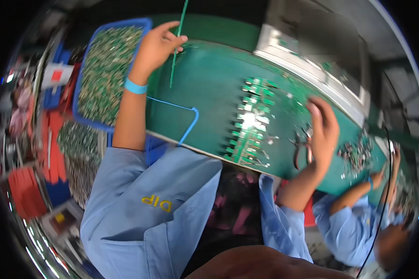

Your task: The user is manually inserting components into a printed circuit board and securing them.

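My left hand point(158, 46) is raised over the far left of the green mat and pinches a thin, narrow green strip point(173, 69), seen edge-on. A blue wrist band point(136, 87) with a cord circles that wrist. In the middle of the mat lies a panel of small green circuit boards point(251, 121) with shiny metal parts, touched by neither hand. My right hand point(324, 128), slightly blurred, hovers right of the panel with fingers extended and nothing visible in it. Beside it, pliers with dark red handles point(302, 151) lie on the mat, partly covered by the hand.
A blue bin point(146, 25) heaped with green board pieces stands at the left. Loose parts point(358, 151) are piled at the mat's right end, near a co-worker's arm point(358, 190). A pale metal frame point(307, 63) borders the far side. The blue cord point(191, 123) crosses the near left.
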Motion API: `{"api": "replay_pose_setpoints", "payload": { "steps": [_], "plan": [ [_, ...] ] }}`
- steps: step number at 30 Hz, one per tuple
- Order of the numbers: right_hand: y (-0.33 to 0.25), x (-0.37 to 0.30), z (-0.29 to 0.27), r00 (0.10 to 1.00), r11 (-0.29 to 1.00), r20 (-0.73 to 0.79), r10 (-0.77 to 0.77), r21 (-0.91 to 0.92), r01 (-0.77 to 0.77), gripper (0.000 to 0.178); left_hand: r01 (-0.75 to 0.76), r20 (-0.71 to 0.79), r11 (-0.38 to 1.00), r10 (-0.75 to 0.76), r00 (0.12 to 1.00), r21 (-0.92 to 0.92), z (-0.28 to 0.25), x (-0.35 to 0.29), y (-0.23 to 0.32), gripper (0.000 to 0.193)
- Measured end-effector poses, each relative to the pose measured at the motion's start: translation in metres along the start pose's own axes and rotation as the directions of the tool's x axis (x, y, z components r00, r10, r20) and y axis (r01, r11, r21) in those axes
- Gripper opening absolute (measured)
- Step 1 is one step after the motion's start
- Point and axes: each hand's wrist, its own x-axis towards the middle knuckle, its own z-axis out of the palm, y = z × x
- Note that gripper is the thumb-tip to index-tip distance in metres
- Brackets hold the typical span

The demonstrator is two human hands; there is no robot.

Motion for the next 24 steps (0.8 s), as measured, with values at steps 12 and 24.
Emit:
{"api": "replay_pose_setpoints", "payload": {
  "steps": [12,24],
  "plan": [
    [0.121,-0.106,-0.083,0.965,0.891,-0.157,0.212,-0.375,-0.257,0.041,-0.168,-0.224,0.915,0.262,0.939,0.366,0.014,-0.16,-0.079,0.067],
    [0.148,-0.096,-0.102,1.0,0.68,-0.013,0.003,-0.733,-0.012,0.071,-0.722,0.588,0.689,0.556,0.588,0.071,0.157,-0.22,0.015,0.098]
  ]
}}
